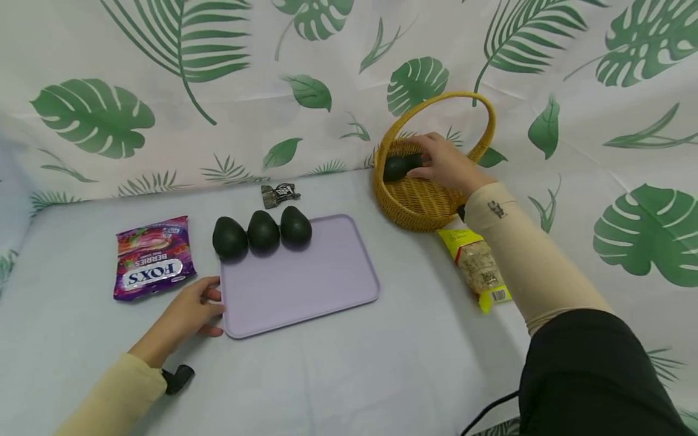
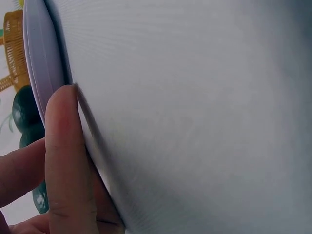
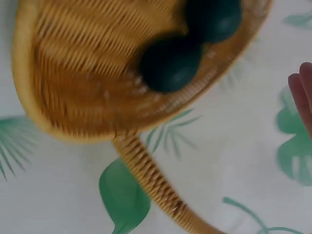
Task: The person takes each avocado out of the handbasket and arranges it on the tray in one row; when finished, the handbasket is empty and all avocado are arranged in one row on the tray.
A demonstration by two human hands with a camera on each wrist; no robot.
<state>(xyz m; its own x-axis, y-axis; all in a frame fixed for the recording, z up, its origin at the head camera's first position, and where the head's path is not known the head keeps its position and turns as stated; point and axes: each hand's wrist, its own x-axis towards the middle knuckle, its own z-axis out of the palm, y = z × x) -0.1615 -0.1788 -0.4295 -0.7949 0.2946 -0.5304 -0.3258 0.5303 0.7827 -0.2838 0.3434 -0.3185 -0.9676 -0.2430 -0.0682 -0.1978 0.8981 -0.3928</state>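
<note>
reaching over basket, right fingers near avocados, left fingers touching tray

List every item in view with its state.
Tray: mostly bare
Tray avocados: look whole, in a row along the far edge
Basket: handle raised, avocados inside
Basket avocados: two visible, close together
Fox's bag: lying down, looks unopened
Yellow bag: partly hidden by the right sleeve
Small dark item: lying behind the tray
Left hand: fingers against the tray's edge
Right hand: at the basket, fingers extended

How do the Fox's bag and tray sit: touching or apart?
Apart: the head view shows pale table surface between the Fox's bag and the tray.
</note>
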